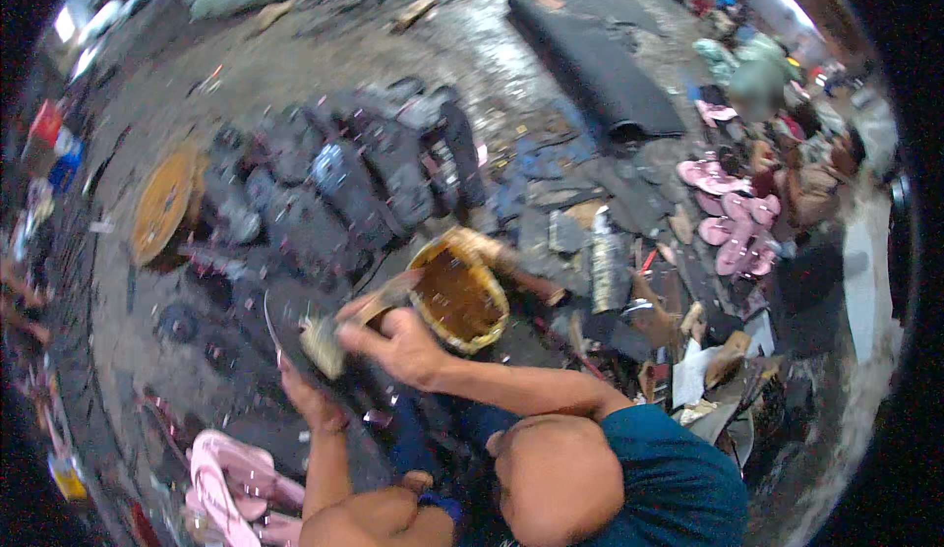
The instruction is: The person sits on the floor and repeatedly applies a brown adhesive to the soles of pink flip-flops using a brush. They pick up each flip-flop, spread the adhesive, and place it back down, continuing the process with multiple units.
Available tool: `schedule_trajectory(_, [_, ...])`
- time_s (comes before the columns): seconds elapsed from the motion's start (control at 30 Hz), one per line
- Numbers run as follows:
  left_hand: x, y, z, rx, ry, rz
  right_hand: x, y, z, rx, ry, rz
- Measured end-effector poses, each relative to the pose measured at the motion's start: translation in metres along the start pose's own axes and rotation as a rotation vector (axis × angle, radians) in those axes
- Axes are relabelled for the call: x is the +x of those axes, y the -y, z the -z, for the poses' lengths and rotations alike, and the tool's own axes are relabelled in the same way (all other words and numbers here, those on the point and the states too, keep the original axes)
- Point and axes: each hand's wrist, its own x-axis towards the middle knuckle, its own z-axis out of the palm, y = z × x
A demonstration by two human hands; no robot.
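My left hand (313,401) is closed around the lower edge of a dark shoe sole (285,313), holding it tilted up. In my right hand (405,348) is a brush, gripped by its wooden handle, with pale bristles (323,346) against or very close to the sole; motion blur hides which. Just beyond my right hand stands a tub of brown glue-like paste (454,293) with a crusted yellowish rim. Many dark soles (305,222) lie in rows on the ground ahead.
Pink flip-flops (228,478) lie at the lower left, and more pink sandals (733,222) at the right near another person (801,168). A rolled black sheet (595,75) lies at the back. Scraps (605,262) litter the right; a round brown disc (165,208) stands left.
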Motion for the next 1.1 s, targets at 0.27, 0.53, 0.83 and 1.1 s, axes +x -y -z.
schedule_trajectory(0.27, [-0.057,0.025,0.043,-0.388,-0.067,0.53,0.003,0.019,0.037,0.039,-0.141,-0.117])
schedule_trajectory(0.53, [-0.009,-0.061,-0.029,-0.273,-0.007,0.476,-0.012,0.001,-0.021,-0.471,0.239,0.297])
schedule_trajectory(0.83, [0.047,-0.019,0.011,-0.556,0.438,0.488,0.0,0.035,-0.033,-0.219,0.237,0.306])
schedule_trajectory(1.1, [0.047,-0.029,-0.03,-0.37,-0.111,0.1,0.015,0.009,0.005,-0.51,-0.041,0.402])
